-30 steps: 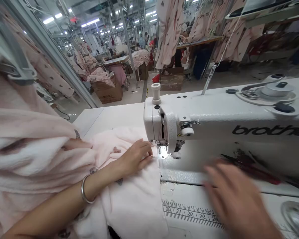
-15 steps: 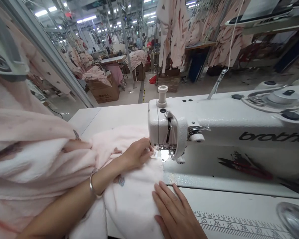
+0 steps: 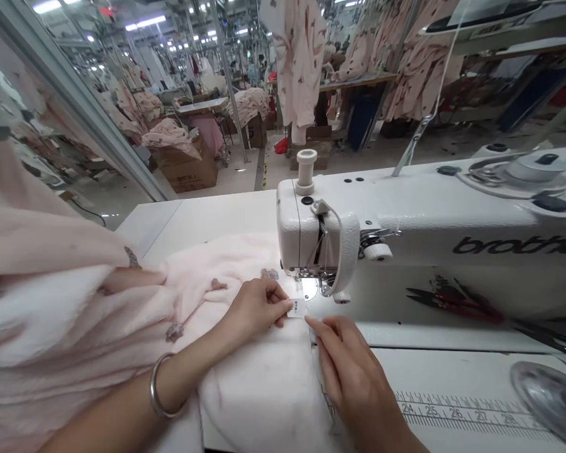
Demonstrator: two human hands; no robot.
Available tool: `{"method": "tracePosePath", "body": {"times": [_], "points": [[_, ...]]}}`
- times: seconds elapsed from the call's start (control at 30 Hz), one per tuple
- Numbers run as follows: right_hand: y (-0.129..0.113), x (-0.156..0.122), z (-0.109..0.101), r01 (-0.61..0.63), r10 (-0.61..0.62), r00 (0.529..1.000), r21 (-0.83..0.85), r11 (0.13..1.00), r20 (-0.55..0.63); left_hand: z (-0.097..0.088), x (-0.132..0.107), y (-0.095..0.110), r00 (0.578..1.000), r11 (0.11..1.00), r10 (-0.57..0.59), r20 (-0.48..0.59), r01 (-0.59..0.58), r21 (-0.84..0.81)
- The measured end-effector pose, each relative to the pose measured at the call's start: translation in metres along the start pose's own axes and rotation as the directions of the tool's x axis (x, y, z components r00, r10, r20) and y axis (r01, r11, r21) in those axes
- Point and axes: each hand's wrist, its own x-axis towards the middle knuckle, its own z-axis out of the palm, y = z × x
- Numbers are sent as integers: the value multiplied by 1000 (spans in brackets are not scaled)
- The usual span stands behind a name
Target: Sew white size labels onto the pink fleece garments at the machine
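Fingers [image 3: 278, 306] of my left hand [image 3: 255, 308] pinch a small white label [image 3: 298, 308] w/ the thumb, at the edge of the pink fleece [image 3: 259, 390]. My right hand [image 3: 353, 371] lies on the fleece, fingers stretched & close together, index tip touching the label's near corner, gripping nothing. Just beyond the label is the presser foot [image 3: 311, 281] of the sewing machine [image 3: 405, 220]. Fleece is spread over the table [image 3: 217, 217]. Bracelet [image 3: 163, 387] on my left wrist.

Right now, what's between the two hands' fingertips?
A small white fabric label on pale pink fleece, left hand pinching it, right hand beside it. Head view.
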Motion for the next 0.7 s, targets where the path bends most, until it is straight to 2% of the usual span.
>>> {"method": "tracePosePath", "body": {"times": [0.13,0.3,0.4,0.7], "points": [[-1,-1,10,80,-84,996,-99,992,-30,4,-2,-4,999,999,-35,-22,34,-16],[4,-7,18,9,-9,1000,-98,995,-5,2,-1,-2,995,993,-100,11,101,-69],[6,-11,22,-18,21,999,-105,994,26,1,2,-3,995,993,-90,39,93,-71],[-1,1,11,45,-33,997,-183,982,73,-1,6,-7,994,993,-89,67,94,-77]]}}
